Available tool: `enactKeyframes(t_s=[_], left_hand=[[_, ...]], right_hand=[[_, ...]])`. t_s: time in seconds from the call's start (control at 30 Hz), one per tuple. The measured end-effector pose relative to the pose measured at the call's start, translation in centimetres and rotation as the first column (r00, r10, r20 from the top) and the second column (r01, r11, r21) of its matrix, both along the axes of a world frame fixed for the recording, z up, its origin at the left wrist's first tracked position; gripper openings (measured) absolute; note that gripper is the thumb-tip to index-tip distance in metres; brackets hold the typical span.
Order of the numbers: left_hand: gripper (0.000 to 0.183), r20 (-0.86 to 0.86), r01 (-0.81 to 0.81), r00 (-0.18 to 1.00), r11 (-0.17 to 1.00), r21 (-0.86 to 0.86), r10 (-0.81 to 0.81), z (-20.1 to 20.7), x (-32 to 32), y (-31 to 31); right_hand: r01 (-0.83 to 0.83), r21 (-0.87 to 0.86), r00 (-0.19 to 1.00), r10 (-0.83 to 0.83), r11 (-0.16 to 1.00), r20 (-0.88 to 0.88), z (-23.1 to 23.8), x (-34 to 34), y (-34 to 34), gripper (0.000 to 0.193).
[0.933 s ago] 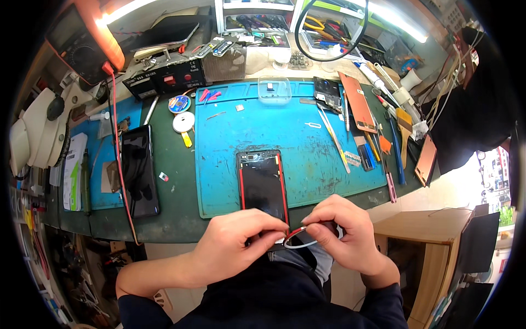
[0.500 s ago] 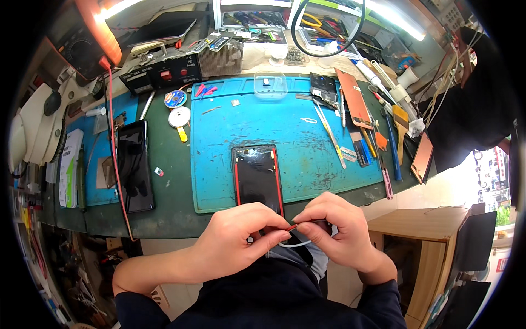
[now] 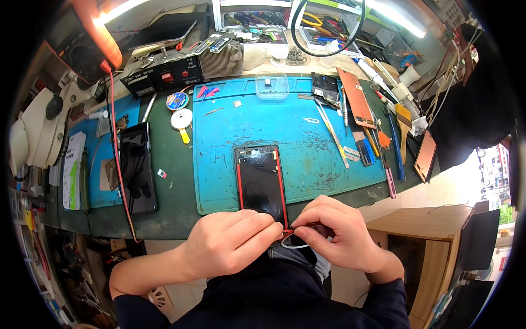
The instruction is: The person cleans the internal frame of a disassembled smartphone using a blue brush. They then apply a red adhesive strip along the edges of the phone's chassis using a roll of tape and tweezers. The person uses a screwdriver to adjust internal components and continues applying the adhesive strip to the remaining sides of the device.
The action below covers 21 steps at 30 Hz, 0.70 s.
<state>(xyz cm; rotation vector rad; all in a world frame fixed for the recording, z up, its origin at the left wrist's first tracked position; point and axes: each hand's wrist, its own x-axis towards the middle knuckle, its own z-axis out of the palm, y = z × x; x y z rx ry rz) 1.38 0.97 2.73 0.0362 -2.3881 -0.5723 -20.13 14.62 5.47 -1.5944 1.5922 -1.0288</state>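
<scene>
A dark phone body [image 3: 261,186] lies upright on the blue mat [image 3: 216,170], its lower end at the mat's front edge. Thin red strips run along both its long sides. At its lower right corner my left hand [image 3: 224,241] is closed, fingertips pinching a narrow red tape strip [image 3: 287,231]. My right hand [image 3: 337,233] pinches the same strip from the other side, thumb against forefinger. Beneath the fingertips curves a white loop [image 3: 296,247]; whether it is a roll's rim or a cord I cannot tell. My left hand covers the phone's lower left part.
Left of the mat lies a black phone [image 3: 139,167], with a red cable [image 3: 116,148] running past it. Tweezers [image 3: 332,134], copper-coloured panels [image 3: 356,98] and a brush [image 3: 402,123] are at right. Near the back sits a clear box [image 3: 272,88]. A person in black stands at far right.
My left hand has turned, its back now facing up more, and moved slightly down. The red strip between my hands now lies flatter, close to the phone's corner. The view has shifted slightly.
</scene>
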Motion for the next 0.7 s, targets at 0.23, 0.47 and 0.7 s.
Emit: enactKeyframes(t_s=[0.23,0.47,0.7], left_hand=[[0.024,-0.015,-0.014,1.000,0.996,-0.083,0.013,-0.1,0.5,-1.1],[0.027,-0.032,-0.012,0.999,0.995,-0.099,0.009,-0.1,0.6,-2.3],[0.033,0.128,-0.188,0.969,0.965,-0.182,0.213,-0.3,1.6,-5.1]], right_hand=[[-0.049,0.020,0.997,0.051,0.999,-0.057,0.7,-0.1,-0.9,0.011],[-0.073,0.080,0.995,0.078,0.994,-0.060,0.9,-0.3,-2.1,0.010],[0.070,0.197,0.997,-0.066,0.978,-0.027,0.4,-3.2,-4.5,0.008]])
